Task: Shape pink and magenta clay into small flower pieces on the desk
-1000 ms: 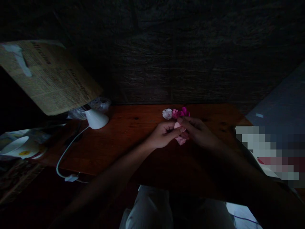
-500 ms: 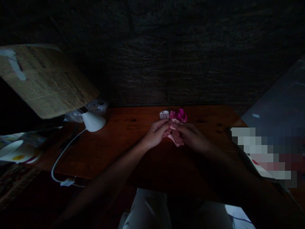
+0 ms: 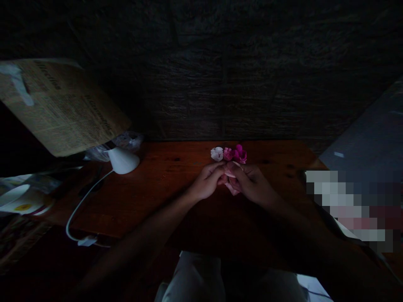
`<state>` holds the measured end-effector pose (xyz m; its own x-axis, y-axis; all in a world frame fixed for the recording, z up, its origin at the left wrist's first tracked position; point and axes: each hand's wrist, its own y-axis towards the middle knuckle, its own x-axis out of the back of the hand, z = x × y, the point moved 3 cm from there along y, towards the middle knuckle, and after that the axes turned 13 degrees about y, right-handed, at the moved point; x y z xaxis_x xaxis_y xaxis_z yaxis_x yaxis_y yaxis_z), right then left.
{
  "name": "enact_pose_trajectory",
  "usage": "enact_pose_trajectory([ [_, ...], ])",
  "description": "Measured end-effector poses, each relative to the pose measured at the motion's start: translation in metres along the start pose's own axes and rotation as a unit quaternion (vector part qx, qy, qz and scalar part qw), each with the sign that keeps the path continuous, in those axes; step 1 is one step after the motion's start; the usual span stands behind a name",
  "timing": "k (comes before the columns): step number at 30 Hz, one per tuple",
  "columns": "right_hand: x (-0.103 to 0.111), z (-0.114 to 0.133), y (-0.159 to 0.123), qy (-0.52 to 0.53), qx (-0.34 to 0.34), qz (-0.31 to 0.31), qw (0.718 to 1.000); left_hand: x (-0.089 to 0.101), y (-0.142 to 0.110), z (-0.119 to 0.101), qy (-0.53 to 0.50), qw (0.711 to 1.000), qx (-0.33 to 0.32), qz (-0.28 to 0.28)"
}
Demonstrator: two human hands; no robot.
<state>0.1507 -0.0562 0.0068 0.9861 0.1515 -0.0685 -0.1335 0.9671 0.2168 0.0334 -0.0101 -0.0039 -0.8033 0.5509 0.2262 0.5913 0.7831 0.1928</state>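
Over the wooden table, my left hand point(image 3: 206, 183) and my right hand point(image 3: 253, 184) meet, both closed. Between their thumbs and fingertips is a pale pink, petal-like piece of crinkled paper point(image 3: 233, 189); its lower end hangs out below the fingers, and much of the rest is covered by them. Just beyond my hands lie three small flowers in a row: a whitish one point(image 3: 217, 154), a pink one point(image 3: 228, 154) and a magenta one point(image 3: 241, 154).
To the left stands a lamp with a white base point(image 3: 124, 161) and a newspaper-print shade point(image 3: 72, 107). Its white cord point(image 3: 74, 209) runs over the front edge of the table point(image 3: 141, 201). A paper cup point(image 3: 20, 203) is at far left. A dark wall point(image 3: 195, 84) rises behind.
My hands have come slightly lower and closer together on the pink paper, showing more of the whitish flower. The right fingers have curled further round it.
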Motion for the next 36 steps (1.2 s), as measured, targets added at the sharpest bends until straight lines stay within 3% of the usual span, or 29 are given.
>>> enact_pose_trajectory([
  [4, -0.0001, -0.0025, -0.0005, -0.039, 0.001, -0.008, 0.999, 0.0026, 0.0006, -0.0016, 0.016, 0.999, 0.014, -0.028],
  [8, 0.0040, -0.0016, 0.0001, -0.063, -0.013, -0.018, 0.998, 0.0027, 0.0009, -0.0066, 0.027, 0.999, -0.017, -0.012],
  [13, 0.0079, 0.0002, 0.0024, 0.006, -0.038, -0.019, 0.999, 0.0027, 0.0005, -0.0069, 0.045, 0.999, -0.025, 0.005],
  [23, 0.0050, -0.0015, 0.0039, 0.125, -0.073, 0.014, 0.989, -0.0005, 0.0020, -0.0061, -0.023, 0.999, -0.018, 0.033],
  [30, 0.0067, -0.0033, 0.0027, 0.096, -0.067, 0.043, 0.992, -0.0001, 0.0026, -0.0026, -0.033, 0.998, 0.013, 0.043],
  [36, 0.0051, 0.0033, 0.0013, 0.007, -0.011, 0.000, 1.000, -0.0028, 0.0018, -0.0044, -0.044, 0.998, 0.017, 0.051],
])
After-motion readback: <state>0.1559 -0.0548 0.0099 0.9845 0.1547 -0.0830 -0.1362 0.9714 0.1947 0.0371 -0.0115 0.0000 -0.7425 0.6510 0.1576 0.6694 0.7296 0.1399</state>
